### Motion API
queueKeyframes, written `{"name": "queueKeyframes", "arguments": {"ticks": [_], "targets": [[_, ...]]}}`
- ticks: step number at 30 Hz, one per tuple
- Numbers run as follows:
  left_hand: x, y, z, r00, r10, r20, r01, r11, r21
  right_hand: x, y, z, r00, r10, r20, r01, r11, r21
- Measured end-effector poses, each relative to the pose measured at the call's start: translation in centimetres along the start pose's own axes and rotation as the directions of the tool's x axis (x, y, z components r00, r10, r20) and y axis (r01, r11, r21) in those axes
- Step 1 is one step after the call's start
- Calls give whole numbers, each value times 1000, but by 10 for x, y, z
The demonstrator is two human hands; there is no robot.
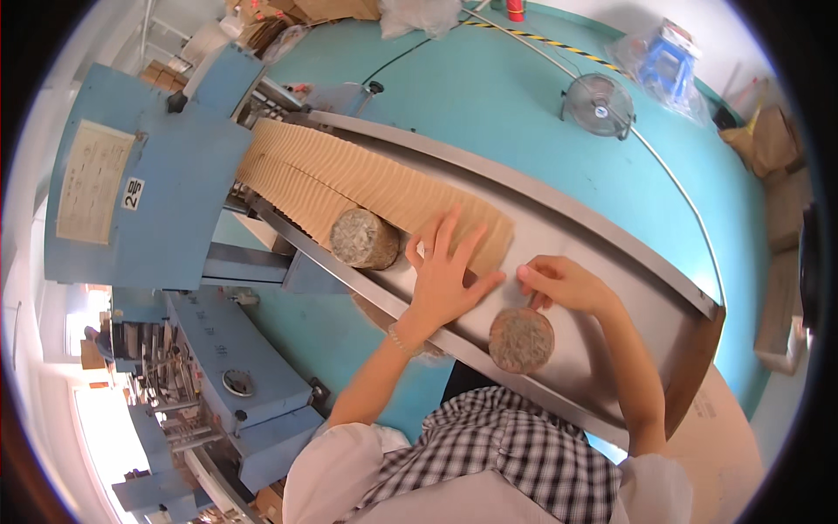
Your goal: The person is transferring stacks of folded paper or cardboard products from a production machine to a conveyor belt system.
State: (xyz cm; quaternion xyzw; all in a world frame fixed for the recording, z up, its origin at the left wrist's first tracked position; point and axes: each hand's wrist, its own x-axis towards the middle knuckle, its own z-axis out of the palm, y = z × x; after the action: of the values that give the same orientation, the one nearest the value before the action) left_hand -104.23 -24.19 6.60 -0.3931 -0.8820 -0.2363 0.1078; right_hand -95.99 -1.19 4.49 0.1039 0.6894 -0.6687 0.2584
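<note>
Two rows of thin tan paper-like pieces (pixel 375 179), packed on edge, run along a metal trough (pixel 602 341) from the blue machine. My left hand (pixel 443 278) lies with fingers spread over the near end of the longer row, fingertips touching it. A round, tape-wrapped block (pixel 365 238) stands against the end of the shorter row, left of that hand. My right hand (pixel 563 284) is closed, thumb and fingers pinched together, just right of the row's end. Whatever it holds is hidden. Just below its fingers sits a second round block (pixel 522 341).
A blue machine (pixel 140 192) stands at the trough's left end, and another blue machine (pixel 236 384) is at lower left. The trough has raised metal side walls (pixel 559 205). On the green floor beyond stand a fan (pixel 599 105) and a blue stool (pixel 670 65).
</note>
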Motion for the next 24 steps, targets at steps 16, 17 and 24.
{"name": "queueKeyframes", "arguments": {"ticks": [16,17,24], "targets": [[56,-166,-88,935,-335,115,337,942,5,43,17,27,936,-217,-278,289,923,253],[71,-184,-84,927,-375,-6,375,927,-13,43,16,27,932,-217,-292,287,931,226],[121,-305,-59,777,-573,-260,627,739,245,40,6,27,957,-157,-244,220,942,256]]}}
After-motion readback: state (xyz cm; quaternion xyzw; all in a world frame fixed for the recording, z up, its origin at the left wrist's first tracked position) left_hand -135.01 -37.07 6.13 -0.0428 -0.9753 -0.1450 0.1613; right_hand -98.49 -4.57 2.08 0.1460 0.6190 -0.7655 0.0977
